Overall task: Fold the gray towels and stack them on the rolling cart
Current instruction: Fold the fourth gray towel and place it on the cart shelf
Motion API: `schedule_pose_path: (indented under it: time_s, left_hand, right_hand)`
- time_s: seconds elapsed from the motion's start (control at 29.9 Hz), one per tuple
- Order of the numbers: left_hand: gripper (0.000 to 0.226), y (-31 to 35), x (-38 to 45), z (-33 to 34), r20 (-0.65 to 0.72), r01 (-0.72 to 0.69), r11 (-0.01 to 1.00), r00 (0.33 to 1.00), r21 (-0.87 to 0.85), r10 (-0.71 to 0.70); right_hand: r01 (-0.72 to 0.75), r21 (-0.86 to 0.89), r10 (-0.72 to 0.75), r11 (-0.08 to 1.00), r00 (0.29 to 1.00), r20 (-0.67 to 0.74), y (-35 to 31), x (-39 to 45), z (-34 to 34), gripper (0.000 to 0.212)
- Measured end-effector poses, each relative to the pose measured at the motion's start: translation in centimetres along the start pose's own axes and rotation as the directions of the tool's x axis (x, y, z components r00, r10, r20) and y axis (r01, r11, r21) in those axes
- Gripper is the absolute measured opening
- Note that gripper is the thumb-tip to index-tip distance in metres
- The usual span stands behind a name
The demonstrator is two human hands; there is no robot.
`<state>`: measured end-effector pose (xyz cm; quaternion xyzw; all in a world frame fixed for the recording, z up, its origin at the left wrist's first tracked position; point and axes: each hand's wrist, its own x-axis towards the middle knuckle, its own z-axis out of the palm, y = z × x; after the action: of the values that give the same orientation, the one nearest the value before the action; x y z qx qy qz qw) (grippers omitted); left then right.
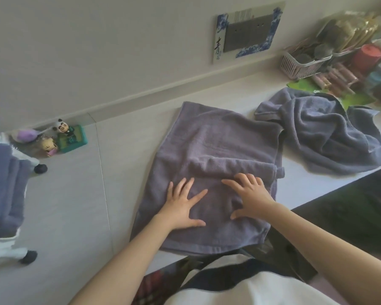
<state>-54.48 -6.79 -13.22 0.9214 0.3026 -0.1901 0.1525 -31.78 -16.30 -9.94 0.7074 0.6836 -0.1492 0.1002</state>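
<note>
Both hands (213, 201) flat, smoothing a half-folded gray towel (213, 150) mid-frame; crumpled towel (330, 133) right still waiting, folded stack (5, 183) on the rolling cart (9, 249) far left.

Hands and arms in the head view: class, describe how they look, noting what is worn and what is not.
The left hand and right hand are bare: no gloves, rings, watch or bracelets show. Both forearms are uncovered to the frame's edge, with no sleeves in view. Below them shows a white garment crossed by a dark strap.

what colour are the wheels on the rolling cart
Black. Two wheels of the white-framed cart show at the left edge of the head view.
</note>
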Motion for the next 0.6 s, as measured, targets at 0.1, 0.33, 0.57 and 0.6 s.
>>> schedule_pose_path:
  time_s: [0.1, 0.33, 0.57, 0.6]
  left_hand:
    - [0.096, 0.6, 0.2, -0.1, 0.023, 0.034, 0.999, 0.999, 0.01, -0.034]
    - [0.087, 1.1, 0.5, -1.3, -0.02, 0.07, 0.996, 0.997, -0.052, -0.071]
    - [0.058, 0.3, 1.8, -2.8, -0.19, 0.14, 0.958, 0.963, -0.249, -0.19]
    - [0.055, 0.2, 2.2, -3.1, -0.212, 0.145, 0.951, 0.955, -0.272, -0.207]
  right_hand:
    - [0.019, -0.027, -0.017, 0.999, 0.998, 0.068, 0.7, 0.3, 0.6, 0.103]
    - [0.109, 0.014, -0.11, 0.994, 0.981, 0.158, 1.9, 2.2, -1.4, 0.09]
    - [0.065, 0.22, -0.07, 0.973, 0.997, 0.016, 2.9, 4.2, -3.2, 0.051]
    - [0.058, 0.227, -0.055, 0.972, 0.998, -0.023, 3.1, 4.5, -3.2, 0.048]
